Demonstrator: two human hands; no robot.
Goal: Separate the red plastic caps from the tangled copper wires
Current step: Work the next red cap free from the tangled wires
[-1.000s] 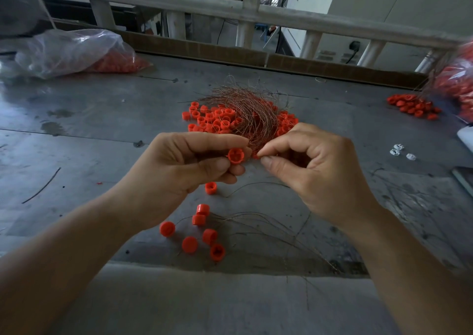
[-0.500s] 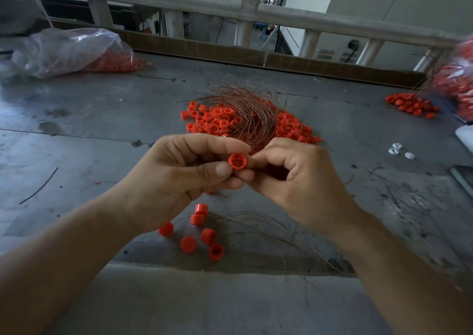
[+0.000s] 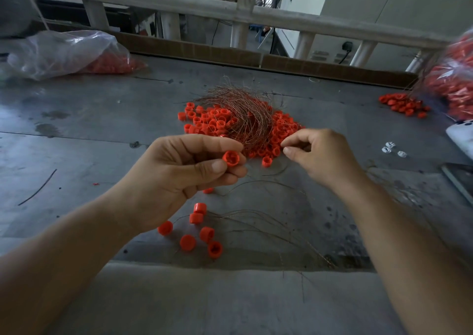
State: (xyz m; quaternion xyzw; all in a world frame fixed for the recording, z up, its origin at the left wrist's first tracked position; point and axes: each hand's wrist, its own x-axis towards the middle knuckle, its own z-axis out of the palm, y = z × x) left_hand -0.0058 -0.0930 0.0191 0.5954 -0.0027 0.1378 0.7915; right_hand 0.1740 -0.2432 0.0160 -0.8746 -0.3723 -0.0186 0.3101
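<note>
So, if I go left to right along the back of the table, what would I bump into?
clear plastic bag → tangle of copper wires → small heap of red caps → bulging bag of red caps at the right edge

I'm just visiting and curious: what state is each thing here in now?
Left hand: pinching, thumb against fingers.
Red cap: held in left hand.
Right hand: fingers curled; any wire unseen.
Copper wire tangle: heaped over the cap pile.
Loose caps: lying separate on the table.
</note>
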